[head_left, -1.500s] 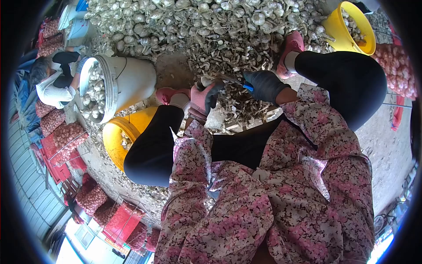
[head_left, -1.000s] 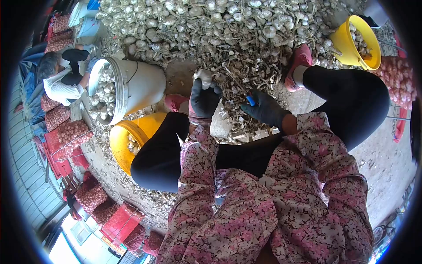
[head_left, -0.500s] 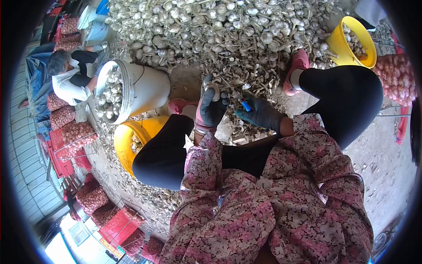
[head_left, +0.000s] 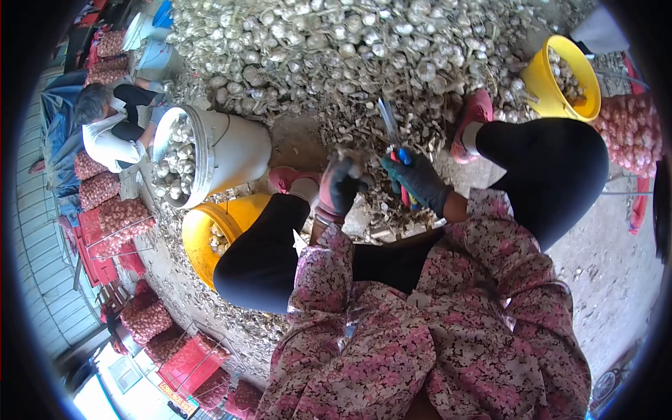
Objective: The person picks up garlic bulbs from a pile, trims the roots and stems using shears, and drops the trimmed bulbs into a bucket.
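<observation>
My left hand (head_left: 340, 187), in a dark-palmed work glove with a pink back, is closed around a garlic bulb (head_left: 354, 165) that is blurred and partly covered by the fingers. Beside it, my right hand (head_left: 420, 180), in a dark glove with teal fingers, grips a pair of shears (head_left: 388, 122). Their long blades point up and away, and red and blue handles show around the fingers. Both hands are above a litter of dry stems and peelings (head_left: 374, 203), between my legs. Beyond them spreads a large heap of garlic (head_left: 336, 49).
To the left, a white bucket (head_left: 238, 150) of garlic lies tilted by a yellow bucket (head_left: 203, 241). Another yellow bucket (head_left: 539, 80) stands at right near a red net sack (head_left: 630, 133). Another person (head_left: 112, 133) sits at far left among full sacks (head_left: 126, 217).
The shears have swung so their blades point up and away, with the handles now visible. My left hand has turned and drawn slightly back with the bulb.
</observation>
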A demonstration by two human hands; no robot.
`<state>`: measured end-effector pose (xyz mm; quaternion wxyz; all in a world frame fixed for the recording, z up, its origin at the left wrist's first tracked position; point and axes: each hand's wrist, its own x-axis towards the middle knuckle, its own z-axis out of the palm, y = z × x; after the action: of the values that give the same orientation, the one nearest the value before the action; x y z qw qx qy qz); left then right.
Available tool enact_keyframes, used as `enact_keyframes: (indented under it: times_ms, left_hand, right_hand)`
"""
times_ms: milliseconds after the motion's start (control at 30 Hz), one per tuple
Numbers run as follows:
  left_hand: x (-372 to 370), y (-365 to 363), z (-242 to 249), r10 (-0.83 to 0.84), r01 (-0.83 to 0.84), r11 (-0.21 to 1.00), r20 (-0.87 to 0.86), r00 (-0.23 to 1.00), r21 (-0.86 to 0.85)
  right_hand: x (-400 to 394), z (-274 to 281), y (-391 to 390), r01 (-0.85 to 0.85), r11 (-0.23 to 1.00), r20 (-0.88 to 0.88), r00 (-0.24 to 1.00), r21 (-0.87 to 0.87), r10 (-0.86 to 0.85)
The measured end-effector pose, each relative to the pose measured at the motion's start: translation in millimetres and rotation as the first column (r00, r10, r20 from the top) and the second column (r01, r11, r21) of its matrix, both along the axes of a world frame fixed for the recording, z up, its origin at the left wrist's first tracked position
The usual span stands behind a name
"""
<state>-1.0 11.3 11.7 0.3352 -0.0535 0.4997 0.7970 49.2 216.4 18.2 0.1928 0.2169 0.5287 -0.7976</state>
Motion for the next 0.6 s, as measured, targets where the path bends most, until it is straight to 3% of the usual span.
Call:
enact_keyframes:
  times_ms: [67, 100, 133, 167, 200, 267, 300, 333, 400, 433, 467, 500, 533, 567, 600]
  left_hand:
    - [2, 9, 26, 0.168, -0.169, 0.968, -0.025, 0.986, -0.185]
    - [-11, -7, 10, 0.197, -0.190, 0.965, -0.023, 0.980, 0.180]
    - [-29, -17, 18, 0.216, -0.177, 0.834, -0.015, 0.976, 0.522]
    - [-36, -38, 32, 0.353, -0.360, 0.823, 0.101, 0.930, 0.439]
    - [-52, -57, 39, 0.522, -0.502, 0.770, 0.065, 0.850, 0.393]
    - [-78, -98, 70, 0.735, -0.636, 0.536, 0.064, 0.675, 0.555]
    - [-82, -109, 97, 0.678, -0.492, 0.491, 0.040, 0.734, 0.719]
    - [-90, -118, 112, 0.671, -0.462, 0.401, 0.090, 0.736, 0.791]
    - [-117, -117, 107, 0.786, -0.613, 0.476, 0.008, 0.618, 0.631]
    - [-128, -107, 91, 0.752, -0.646, 0.558, 0.012, 0.659, 0.521]
    - [-149, -120, 49, 0.605, -0.550, 0.680, 0.052, 0.794, 0.485]
    - [-165, -110, 27, 0.457, -0.380, 0.847, -0.145, 0.878, 0.371]
    - [-175, -82, 27, 0.439, -0.413, 0.898, -0.253, 0.862, 0.149]
    - [-182, -47, 38, 0.396, -0.449, 0.890, -0.353, 0.848, -0.080]
    - [-197, -8, 65, 0.546, -0.568, 0.799, -0.154, 0.823, -0.199]
  right_hand:
    - [1, -5, -6, -0.214, 0.868, -0.037, 0.966, 0.449, 0.257]
    - [3, -7, -6, -0.219, 0.867, -0.055, 0.961, 0.448, 0.272]
    - [6, -7, -3, -0.274, 0.714, -0.098, 0.896, 0.644, 0.433]
    - [8, -8, -4, -0.275, 0.520, -0.098, 0.808, 0.809, 0.580]
    - [10, -5, -9, -0.271, 0.517, -0.107, 0.802, 0.812, 0.587]
    - [7, 2, -11, -0.331, 0.773, 0.046, 0.929, 0.541, 0.366]
    - [-4, 24, -8, -0.368, 0.886, 0.174, 0.928, 0.281, 0.330]
    - [-10, 27, -8, -0.371, 0.884, 0.168, 0.927, 0.284, 0.336]
    - [-19, 29, -4, -0.049, 0.995, 0.238, 0.969, -0.092, 0.070]
    - [-24, 29, 1, 0.001, 0.980, 0.337, 0.939, -0.199, 0.068]
    - [-26, 27, 0, 0.004, 0.980, 0.330, 0.942, -0.198, 0.063]
    - [-27, 22, -1, 0.068, 0.981, 0.320, 0.947, -0.181, -0.007]
    - [-28, 16, 0, 0.134, 0.978, 0.308, 0.948, -0.162, -0.079]
    - [-27, 10, 1, 0.156, 0.969, 0.321, 0.943, -0.190, -0.088]
    - [-28, 10, 1, 0.159, 0.970, 0.320, 0.943, -0.183, -0.094]
